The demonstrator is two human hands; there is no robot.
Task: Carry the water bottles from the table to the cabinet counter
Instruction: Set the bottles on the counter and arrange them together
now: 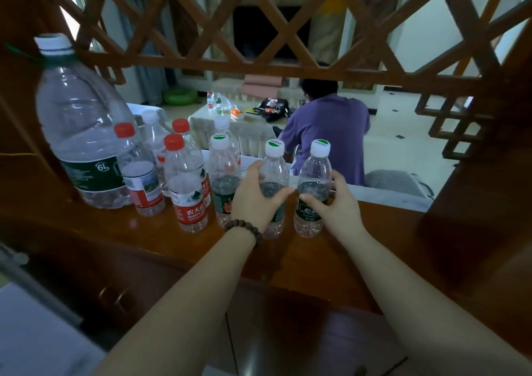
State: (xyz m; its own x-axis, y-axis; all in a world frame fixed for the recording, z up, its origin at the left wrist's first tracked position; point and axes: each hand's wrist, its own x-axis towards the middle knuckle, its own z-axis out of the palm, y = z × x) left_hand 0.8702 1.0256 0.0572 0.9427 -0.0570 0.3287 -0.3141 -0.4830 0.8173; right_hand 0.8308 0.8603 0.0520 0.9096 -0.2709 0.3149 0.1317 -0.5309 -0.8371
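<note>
Head view: placing step, judged nearly done. Left hand (254, 195) curled round one small bottle (273, 185); right hand (334, 203) curled round another (312, 185), just right of it. Both bottles upright, bases down on the counter (374, 231). Next called for: loosened fingers without tipping either, then back to the table (230, 122) far beyond the counter, a few bottles seemingly left there. Left of the held pair, crowded on the counter: more small bottles, then a big jug (83, 122).

Home living room — wooden lattice divider (259, 64)
</note>
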